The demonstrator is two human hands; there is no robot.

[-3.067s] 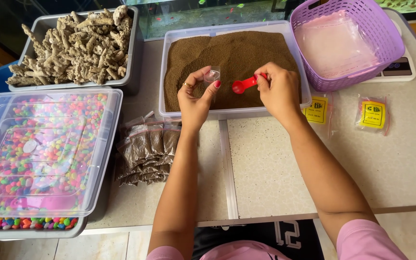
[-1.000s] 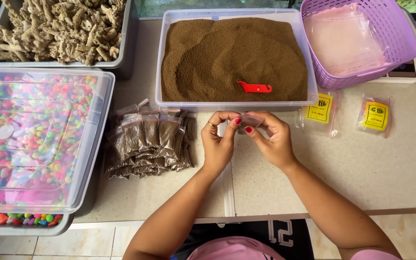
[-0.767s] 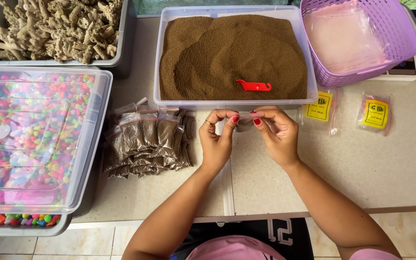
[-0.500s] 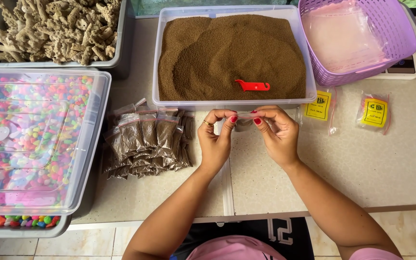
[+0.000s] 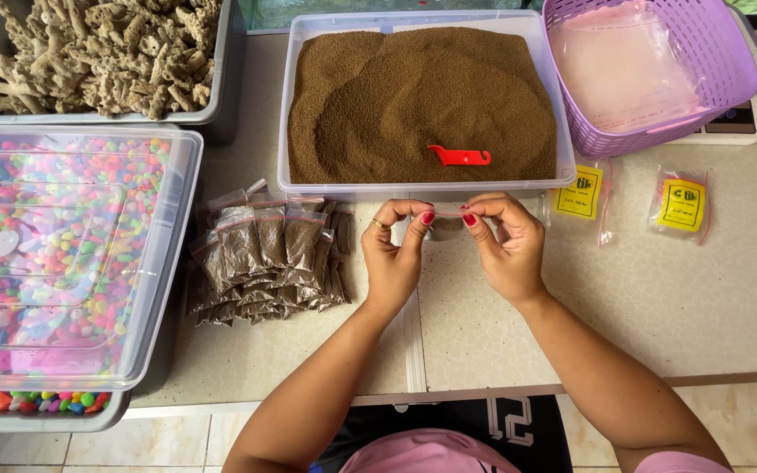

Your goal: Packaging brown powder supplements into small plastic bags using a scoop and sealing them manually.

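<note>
Pinching the top edge of a small clear plastic packet of brown granules (image 5: 445, 224) from both ends, the left hand (image 5: 394, 254) and right hand (image 5: 503, 247) are holding it just in front of the clear rectangular tub of brown granules (image 5: 422, 105), where a red plastic scoop (image 5: 460, 157) is lying. If the pinch is slipping before the strip is pressed shut, granules could be spilling onto the pale speckled counter (image 5: 659, 298). Finished packets (image 5: 265, 258) are piling beside the clear lidded bin of coloured pebbles (image 5: 54, 254).
</note>
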